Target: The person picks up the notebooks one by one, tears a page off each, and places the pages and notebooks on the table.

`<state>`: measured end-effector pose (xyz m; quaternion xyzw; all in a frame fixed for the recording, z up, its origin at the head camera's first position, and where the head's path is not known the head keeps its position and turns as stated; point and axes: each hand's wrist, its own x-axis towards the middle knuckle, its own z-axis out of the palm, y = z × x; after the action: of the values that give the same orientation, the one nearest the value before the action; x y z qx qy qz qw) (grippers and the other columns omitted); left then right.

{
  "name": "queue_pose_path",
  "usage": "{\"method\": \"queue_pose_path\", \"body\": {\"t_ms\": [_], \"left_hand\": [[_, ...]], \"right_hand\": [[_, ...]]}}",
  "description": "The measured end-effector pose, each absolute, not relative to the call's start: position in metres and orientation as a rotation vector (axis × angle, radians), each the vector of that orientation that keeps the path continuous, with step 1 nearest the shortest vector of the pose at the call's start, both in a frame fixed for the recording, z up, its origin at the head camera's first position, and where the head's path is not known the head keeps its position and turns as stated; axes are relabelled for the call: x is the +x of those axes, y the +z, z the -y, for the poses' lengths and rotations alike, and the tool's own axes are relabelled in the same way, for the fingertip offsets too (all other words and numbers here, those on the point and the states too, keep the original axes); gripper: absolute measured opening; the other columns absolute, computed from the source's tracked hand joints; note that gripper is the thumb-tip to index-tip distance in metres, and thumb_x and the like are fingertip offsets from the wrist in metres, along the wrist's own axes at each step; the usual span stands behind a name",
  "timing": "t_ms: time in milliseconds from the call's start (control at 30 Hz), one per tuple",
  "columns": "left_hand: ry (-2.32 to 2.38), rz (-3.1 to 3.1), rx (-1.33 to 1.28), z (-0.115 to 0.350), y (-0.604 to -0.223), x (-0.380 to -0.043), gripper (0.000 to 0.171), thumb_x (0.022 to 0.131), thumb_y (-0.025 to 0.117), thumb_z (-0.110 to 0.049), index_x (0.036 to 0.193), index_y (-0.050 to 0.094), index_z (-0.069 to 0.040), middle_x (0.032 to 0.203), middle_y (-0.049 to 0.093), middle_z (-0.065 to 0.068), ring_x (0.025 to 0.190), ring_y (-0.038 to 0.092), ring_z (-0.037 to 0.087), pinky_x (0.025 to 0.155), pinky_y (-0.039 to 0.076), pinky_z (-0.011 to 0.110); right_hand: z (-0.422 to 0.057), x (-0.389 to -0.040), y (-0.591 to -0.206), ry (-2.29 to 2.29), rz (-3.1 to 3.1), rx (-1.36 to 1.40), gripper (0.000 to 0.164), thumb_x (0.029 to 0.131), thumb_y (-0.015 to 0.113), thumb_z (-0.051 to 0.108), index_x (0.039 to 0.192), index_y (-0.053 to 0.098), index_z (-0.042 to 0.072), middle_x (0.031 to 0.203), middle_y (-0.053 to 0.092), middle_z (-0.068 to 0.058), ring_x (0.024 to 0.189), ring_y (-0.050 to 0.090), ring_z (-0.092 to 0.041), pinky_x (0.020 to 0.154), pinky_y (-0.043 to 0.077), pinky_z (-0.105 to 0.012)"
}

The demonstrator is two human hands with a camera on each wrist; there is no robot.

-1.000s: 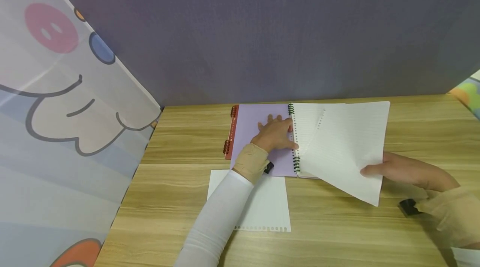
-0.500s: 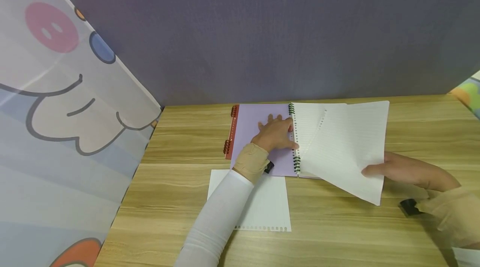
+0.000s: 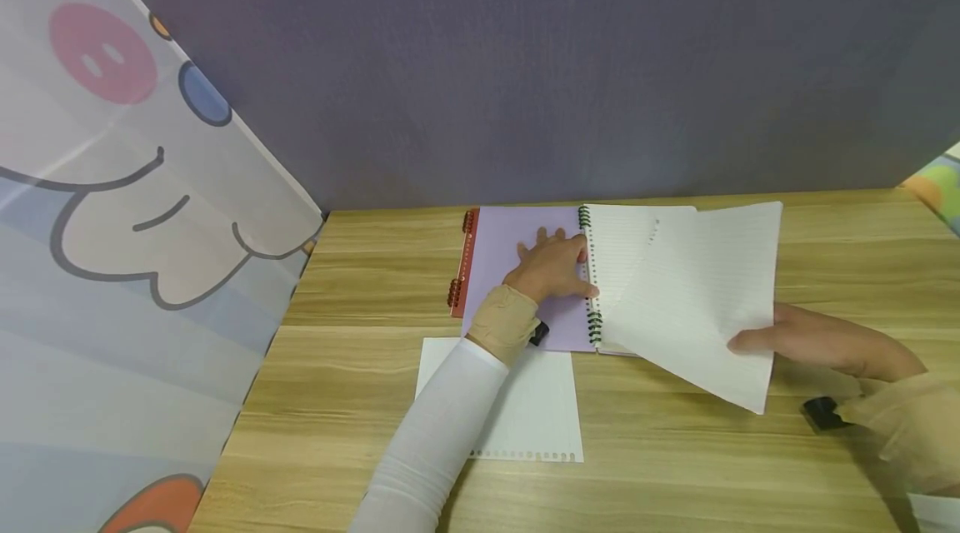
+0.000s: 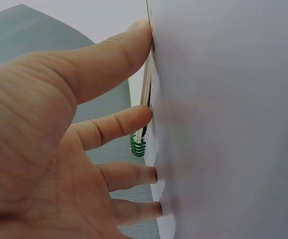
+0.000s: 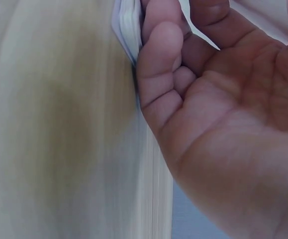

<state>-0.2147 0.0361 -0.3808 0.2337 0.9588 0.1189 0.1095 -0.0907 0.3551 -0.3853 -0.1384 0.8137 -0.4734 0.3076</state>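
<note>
A spiral notebook (image 3: pixel 618 229) with green coils (image 3: pixel 595 329) lies open, its purple cover (image 3: pixel 498 241) turned to the left. On that cover, beside the binding, my left hand (image 3: pixel 551 266) presses with fingers spread and thumb at the coil edge. The left wrist view has the thumb and fingers of the left hand (image 4: pixel 59 129) against the notebook. A lined sheet (image 3: pixel 697 300) slants across the right-hand pages, its upper holed edge free of the coils. My right hand (image 3: pixel 832 341) pinches its lower right part, thumb on top and fingers hidden beneath.
Under the purple cover a red notebook (image 3: pixel 461 304) with dark coils shows at the left. A loose sheet (image 3: pixel 536 425) with a ragged holed edge lies in front, partly below my left forearm. A grey panel (image 3: pixel 525 75) rises behind the wooden table (image 3: pixel 360 400).
My right hand has drawn the lined sheet slightly to the right, and its holed edge has shifted a little away from the coils. My left hand stays in place.
</note>
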Motion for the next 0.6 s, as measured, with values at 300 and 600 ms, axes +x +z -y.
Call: {"method": "queue_pose_path", "body": {"t_ms": [300,600], "left_hand": [[0.339,-2.819,0.698,-0.0361,-0.3821,-0.2148,0.05,0.064,0.074,-0.055,0.098,0.049,-0.029,0.12,0.046,0.002,0.129,0.027,0.037,0.093,0.02,0.062],[0.345,-2.821,0.702,-0.0353,-0.3828,-0.216,0.051,0.062,0.074,-0.056,0.098,0.049,-0.029,0.115,0.046,-0.001,0.129,0.028,0.036,0.092,0.02,0.061]], "right_hand": [[-0.3566,-0.09,-0.3833,-1.21,-2.185,-0.363,0.044,0.094,0.045,0.021,0.135,0.029,0.014,0.132,0.04,-0.016,0.112,0.048,-0.015,0.084,0.039,-0.035],[-0.3565,-0.0909,-0.3828,-1.227,-2.159,-0.375,0.042,0.095,0.044,0.02,0.133,0.031,0.013,0.131,0.042,-0.017,0.111,0.05,-0.017,0.084,0.039,-0.035]]}}
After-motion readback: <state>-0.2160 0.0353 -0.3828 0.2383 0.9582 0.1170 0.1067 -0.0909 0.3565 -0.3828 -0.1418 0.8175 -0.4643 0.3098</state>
